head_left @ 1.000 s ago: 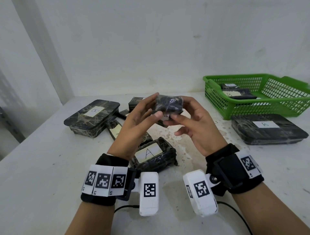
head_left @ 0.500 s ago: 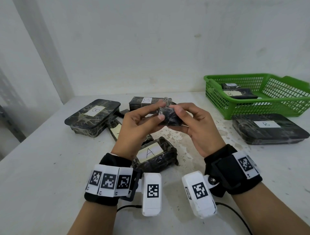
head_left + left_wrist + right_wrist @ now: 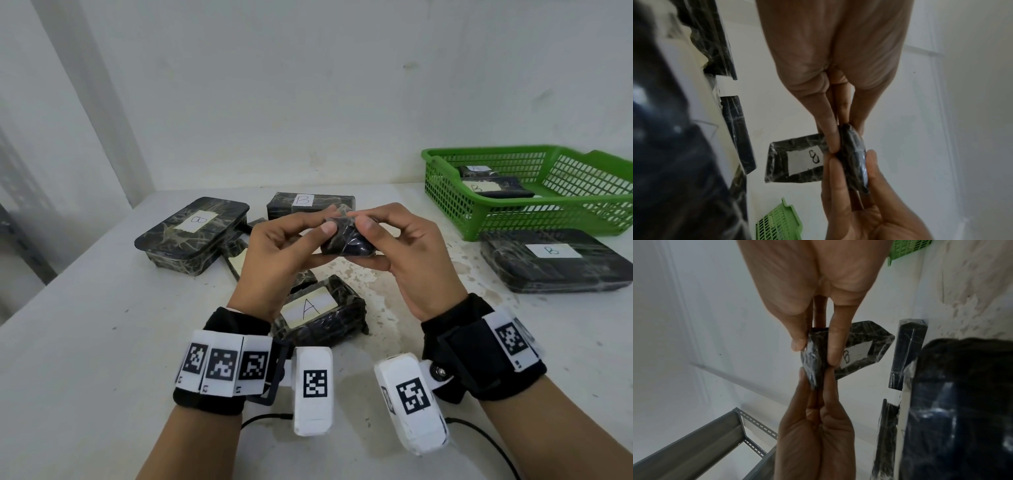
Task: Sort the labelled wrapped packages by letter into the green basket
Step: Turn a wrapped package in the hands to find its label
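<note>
Both hands hold a small black wrapped package [image 3: 346,241] above the table's middle; its label is hidden. My left hand [image 3: 331,221] pinches its left end with thumb on top, and my right hand [image 3: 370,241] grips its right end, fingers underneath. The wrist views show the same package [image 3: 854,155] [image 3: 815,358] pinched thin between the fingertips of both hands. The green basket [image 3: 445,209] stands at the back right with two packages inside, one labelled B [image 3: 493,186]. A package labelled A [image 3: 318,315] lies below my hands.
B-labelled packages lie around: a large one at the left [image 3: 195,229], one behind my hands [image 3: 308,202], a flat one in front of the basket [image 3: 555,260]. A few smaller packages lie under my left hand. A grey metal rack [image 3: 705,443] stands beyond the table's left edge.
Both hands have turned the small package over and brought it slightly lower. The thumbs now sit on its top edge, and the B package behind is uncovered.
</note>
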A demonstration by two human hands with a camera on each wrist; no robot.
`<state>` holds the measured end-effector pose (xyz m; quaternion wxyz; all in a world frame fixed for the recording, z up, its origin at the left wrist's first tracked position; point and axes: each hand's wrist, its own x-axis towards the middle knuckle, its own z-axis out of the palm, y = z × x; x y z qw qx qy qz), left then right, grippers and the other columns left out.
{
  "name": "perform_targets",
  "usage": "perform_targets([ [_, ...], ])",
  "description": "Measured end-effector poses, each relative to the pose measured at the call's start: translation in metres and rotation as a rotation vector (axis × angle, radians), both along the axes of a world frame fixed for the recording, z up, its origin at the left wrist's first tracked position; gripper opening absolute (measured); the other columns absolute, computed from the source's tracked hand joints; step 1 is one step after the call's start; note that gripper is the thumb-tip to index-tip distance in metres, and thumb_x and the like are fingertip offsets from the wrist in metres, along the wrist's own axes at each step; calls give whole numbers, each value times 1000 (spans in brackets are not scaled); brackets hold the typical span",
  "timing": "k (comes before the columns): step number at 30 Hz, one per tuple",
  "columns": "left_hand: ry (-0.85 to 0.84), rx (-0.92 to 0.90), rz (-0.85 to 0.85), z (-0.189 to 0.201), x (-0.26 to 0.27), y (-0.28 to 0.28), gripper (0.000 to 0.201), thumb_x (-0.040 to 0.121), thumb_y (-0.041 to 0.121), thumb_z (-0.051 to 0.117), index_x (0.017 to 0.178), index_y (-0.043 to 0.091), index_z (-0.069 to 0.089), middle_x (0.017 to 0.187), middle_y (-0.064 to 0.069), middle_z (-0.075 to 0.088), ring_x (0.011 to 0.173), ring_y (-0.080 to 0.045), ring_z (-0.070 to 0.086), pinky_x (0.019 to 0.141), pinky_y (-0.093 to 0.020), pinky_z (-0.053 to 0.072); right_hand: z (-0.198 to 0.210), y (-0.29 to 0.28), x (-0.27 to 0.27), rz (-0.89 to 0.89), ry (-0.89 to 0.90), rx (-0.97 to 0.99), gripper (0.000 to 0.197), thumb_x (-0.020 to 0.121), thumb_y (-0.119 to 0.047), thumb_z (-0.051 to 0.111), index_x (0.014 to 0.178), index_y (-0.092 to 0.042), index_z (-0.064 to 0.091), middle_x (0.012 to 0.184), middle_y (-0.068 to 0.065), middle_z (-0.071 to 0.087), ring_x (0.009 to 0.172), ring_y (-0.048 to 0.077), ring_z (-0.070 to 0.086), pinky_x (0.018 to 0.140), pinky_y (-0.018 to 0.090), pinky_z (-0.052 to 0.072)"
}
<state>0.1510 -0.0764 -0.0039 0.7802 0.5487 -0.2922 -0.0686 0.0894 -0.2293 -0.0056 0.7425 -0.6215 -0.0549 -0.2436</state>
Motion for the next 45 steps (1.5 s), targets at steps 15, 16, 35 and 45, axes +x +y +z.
perform_targets([
  [15,-12,23,73,-3,4,1,15,90,-4,61,95,4,72,103,0,76,89,-16,74,61,-24,58,-1,1,0,50,66,-51,23,82,-12,69,104,-6,70,113,9,59,98,25,72,75,32,60],
  [16,-11,19,81,-3,3,1,14,91,-4,60,95,4,72,104,-1,76,90,-16,74,62,-24,59,-1,2,0,78,77,-49,27,79,-15,70,105,-8,70,120,14,58,101,27,71,77,33,60],
  [35,-4,55,-1,-2,1,1,12,83,-1,69,94,1,70,110,-2,75,86,-21,74,69,-27,59,1,0,-1,-46,18,-15,10,83,-13,68,87,-4,69,103,20,59,79,21,73,60,32,60],
  [45,-14,58,32,-3,3,1,17,79,8,73,96,4,72,116,-4,73,91,-21,73,67,-27,60,-3,0,0,-13,7,-71,13,82,1,71,93,-7,68,99,7,66,84,24,74,68,31,60],
])
